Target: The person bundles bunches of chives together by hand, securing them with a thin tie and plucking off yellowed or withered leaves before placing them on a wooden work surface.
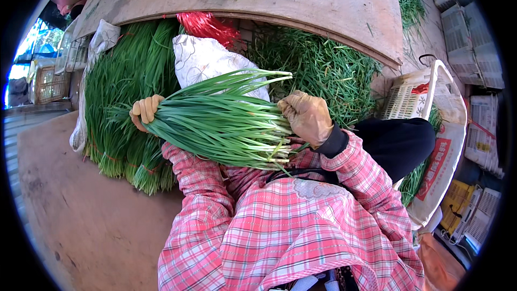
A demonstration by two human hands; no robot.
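1. Head view: your left hand [144, 112], in its tan glove, is wrapped round the leafy end of a thick bunch of long, narrow green leaves [215, 124].
2. That bunch lies crosswise in front of you, above your pink plaid smock [280, 221], pale stem ends toward your right, a white woven sack [202, 56] beyond it.
3. Over at those ends, your tan-gloved right hand [307, 116] has its fingers curled in; whether they pinch any stems, I cannot tell.
4. It looks light, floppy in the leaf, firmer at the stem, perhaps slick; a hard squeeze would likely bruise it.
5. Best hold, I'd judge: encircle the gathered leaves snugly, steadying the stiffer stems.
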